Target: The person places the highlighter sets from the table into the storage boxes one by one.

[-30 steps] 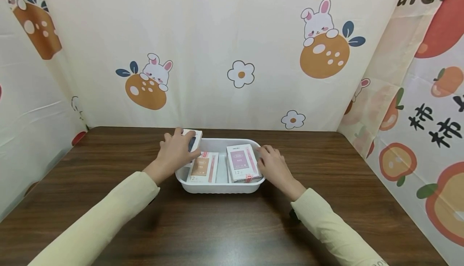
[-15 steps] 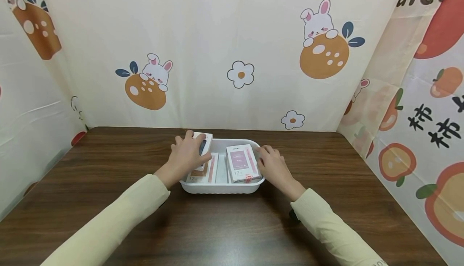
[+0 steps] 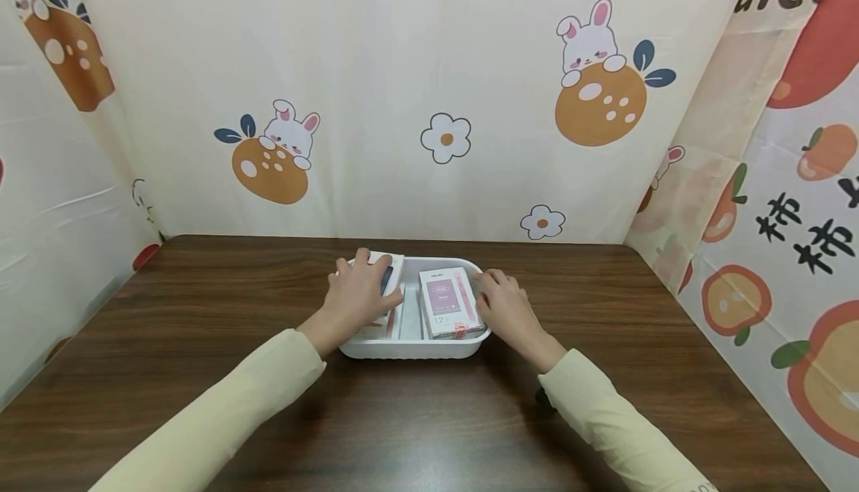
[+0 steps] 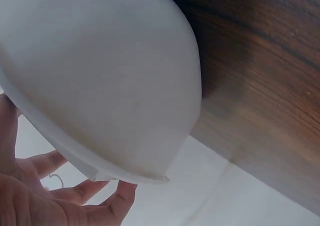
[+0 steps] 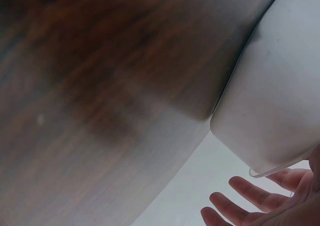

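A white box with a dark printed panel (image 3: 396,267) is in my left hand (image 3: 356,294), thumb on its near side and fingers along its far side. It lies over the left part of a white plastic tray (image 3: 412,350), mostly covering another white box (image 3: 392,328) there. A white box with a purple panel (image 3: 444,298) sits in the tray's right part. My right hand (image 3: 508,309) rests at the tray's right end, fingertips at the rim. In the right wrist view its fingers (image 5: 250,192) are spread and relaxed, below the tray's wall (image 5: 270,116).
The tray stands on a dark brown wooden table (image 3: 429,425), near its back edge. Behind the table hangs a pale cloth (image 3: 376,171) printed with rabbits, fruit and flowers. More printed cloth (image 3: 751,253) closes off the right side.
My left hand has moved right and down with the box, from the tray's left edge to over the left box inside. The right hand has stayed at the tray's right rim.
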The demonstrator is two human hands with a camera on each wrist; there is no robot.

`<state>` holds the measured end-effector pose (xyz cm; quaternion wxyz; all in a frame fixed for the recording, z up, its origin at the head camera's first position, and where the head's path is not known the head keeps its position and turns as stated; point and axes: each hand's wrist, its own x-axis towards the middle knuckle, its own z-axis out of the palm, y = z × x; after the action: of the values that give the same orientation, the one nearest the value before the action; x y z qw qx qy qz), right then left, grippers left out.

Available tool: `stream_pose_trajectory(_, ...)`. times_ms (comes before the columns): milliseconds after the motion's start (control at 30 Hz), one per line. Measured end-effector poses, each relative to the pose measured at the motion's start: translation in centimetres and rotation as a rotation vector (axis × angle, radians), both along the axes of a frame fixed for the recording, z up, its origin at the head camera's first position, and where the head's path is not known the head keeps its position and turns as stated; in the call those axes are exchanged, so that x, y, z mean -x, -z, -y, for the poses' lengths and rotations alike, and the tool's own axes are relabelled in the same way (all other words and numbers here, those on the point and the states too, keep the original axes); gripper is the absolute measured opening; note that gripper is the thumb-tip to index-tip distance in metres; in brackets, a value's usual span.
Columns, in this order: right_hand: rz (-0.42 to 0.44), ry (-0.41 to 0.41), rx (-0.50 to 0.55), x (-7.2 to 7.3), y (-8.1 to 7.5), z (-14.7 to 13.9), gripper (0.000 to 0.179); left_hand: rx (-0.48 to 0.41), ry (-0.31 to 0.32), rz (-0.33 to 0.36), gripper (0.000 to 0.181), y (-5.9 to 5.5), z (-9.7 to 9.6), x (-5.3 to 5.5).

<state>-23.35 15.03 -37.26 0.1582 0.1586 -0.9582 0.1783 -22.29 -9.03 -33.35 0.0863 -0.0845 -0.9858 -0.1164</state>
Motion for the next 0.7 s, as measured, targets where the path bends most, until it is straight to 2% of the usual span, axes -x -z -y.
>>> stream_pose_trajectory(333, 0.023, 0.008, 0.002, 0.0, 0.0, 0.0, 0.034, 0.018, 0.013, -0.041, 0.054, 0.6, -0.2, -0.7)
stream_pose_trajectory(700, 0.030, 0.010, 0.000, 0.0, -0.1, 0.0, 0.033, 0.031, 0.003, -0.049, 0.053, 1.6, -0.5, -1.0)
